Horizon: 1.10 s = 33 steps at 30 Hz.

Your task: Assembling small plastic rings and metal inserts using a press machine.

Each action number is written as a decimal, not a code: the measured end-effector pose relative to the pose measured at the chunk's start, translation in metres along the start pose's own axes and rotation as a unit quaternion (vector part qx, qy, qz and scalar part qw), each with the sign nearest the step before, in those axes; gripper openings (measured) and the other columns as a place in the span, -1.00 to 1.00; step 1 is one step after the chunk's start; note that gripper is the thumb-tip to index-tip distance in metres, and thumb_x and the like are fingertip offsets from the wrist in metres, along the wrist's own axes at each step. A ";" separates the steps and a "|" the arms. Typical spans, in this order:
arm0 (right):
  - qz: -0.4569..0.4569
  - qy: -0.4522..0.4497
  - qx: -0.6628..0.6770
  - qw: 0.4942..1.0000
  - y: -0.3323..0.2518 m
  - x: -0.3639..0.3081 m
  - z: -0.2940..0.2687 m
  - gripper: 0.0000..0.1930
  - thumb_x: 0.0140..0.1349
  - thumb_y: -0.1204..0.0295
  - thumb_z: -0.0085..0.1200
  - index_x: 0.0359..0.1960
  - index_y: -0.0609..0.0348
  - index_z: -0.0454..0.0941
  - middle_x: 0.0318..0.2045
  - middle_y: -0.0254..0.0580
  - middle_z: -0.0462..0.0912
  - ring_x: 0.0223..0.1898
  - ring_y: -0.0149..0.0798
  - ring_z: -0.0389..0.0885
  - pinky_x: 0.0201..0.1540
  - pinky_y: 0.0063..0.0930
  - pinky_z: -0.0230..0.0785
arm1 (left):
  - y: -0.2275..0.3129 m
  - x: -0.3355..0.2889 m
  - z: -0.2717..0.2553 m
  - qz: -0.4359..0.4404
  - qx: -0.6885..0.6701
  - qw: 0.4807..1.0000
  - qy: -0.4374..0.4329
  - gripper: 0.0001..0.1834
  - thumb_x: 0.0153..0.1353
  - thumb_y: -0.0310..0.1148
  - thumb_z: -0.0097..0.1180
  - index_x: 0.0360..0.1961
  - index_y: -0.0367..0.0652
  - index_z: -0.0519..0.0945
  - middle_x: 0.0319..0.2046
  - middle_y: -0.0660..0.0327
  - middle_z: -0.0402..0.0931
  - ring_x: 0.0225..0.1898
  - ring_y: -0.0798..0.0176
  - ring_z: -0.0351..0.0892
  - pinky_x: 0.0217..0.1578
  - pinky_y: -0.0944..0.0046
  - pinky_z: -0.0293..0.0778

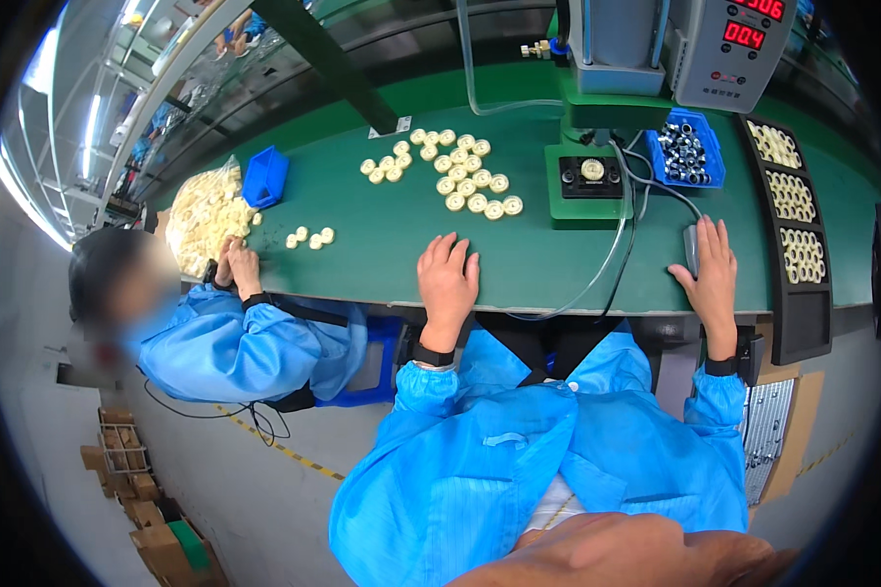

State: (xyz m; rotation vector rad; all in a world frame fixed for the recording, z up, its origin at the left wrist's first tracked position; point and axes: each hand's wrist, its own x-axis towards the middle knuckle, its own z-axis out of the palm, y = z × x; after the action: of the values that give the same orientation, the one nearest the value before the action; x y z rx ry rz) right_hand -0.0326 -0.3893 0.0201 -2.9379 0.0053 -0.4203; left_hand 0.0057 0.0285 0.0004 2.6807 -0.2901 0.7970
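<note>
My left hand (448, 279) rests palm down at the front of the green worktable (372, 264), fingers spread and nothing in them. Nearest to it is a group of cream round plastic parts (477, 178), farther back. My right hand (712, 274) lies flat with its fingers stretched out, against a small grey corded device (693, 249) partly hidden by it. Between and beyond my hands stands a press with a green base (578, 210). One cream round part (592, 170) sits in its black fixture (612, 189).
A blue bin of metal rings (685, 147) stands right of the press. Beside it lies a black tray (803, 303) with filled compartments. Cables and a clear tube (607, 269) cross the table. At left, a co-worker's hands (240, 264) touch a bag of cream parts (206, 210) near an empty-looking blue bin (265, 177).
</note>
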 end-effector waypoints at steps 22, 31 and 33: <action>-0.083 0.037 0.447 0.890 -0.096 0.140 -0.040 -0.19 -0.06 0.28 0.43 0.26 0.28 0.34 0.05 0.07 0.59 -0.05 -0.13 0.62 -0.03 -0.31 0.47 | -0.001 -0.001 0.002 0.030 0.002 1.000 -0.003 -0.76 0.11 -0.40 0.24 -0.18 -0.23 0.64 -0.05 0.02 0.57 0.05 -0.11 0.50 0.06 -0.03 0.39; -0.100 0.087 0.385 0.913 -0.097 0.146 -0.007 -0.57 -0.07 0.10 0.36 -0.30 0.21 0.68 -0.29 -0.01 0.59 -0.24 0.05 0.60 -0.16 -0.15 0.43 | -0.007 -0.008 -0.004 0.018 0.008 1.000 -0.020 -0.78 0.17 -0.41 0.18 -0.17 -0.26 0.64 -0.03 0.01 0.57 0.06 -0.14 0.50 0.08 -0.03 0.38; -0.034 0.126 0.312 0.941 -0.053 0.117 -0.022 -0.59 -0.09 0.10 0.39 -0.31 0.14 0.70 -0.31 -0.08 0.60 -0.25 -0.02 0.61 -0.18 -0.20 0.46 | -0.006 -0.001 0.002 0.030 -0.003 0.999 -0.034 -0.77 0.19 -0.40 0.17 -0.15 -0.26 0.64 -0.01 0.01 0.56 0.09 -0.13 0.47 0.10 -0.03 0.37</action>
State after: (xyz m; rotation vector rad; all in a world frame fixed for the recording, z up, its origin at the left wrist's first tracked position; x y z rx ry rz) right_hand 0.0721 -0.3441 0.0828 -2.2506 -0.1667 -0.6641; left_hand 0.0075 0.0338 -0.0037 2.7093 -0.3917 0.7225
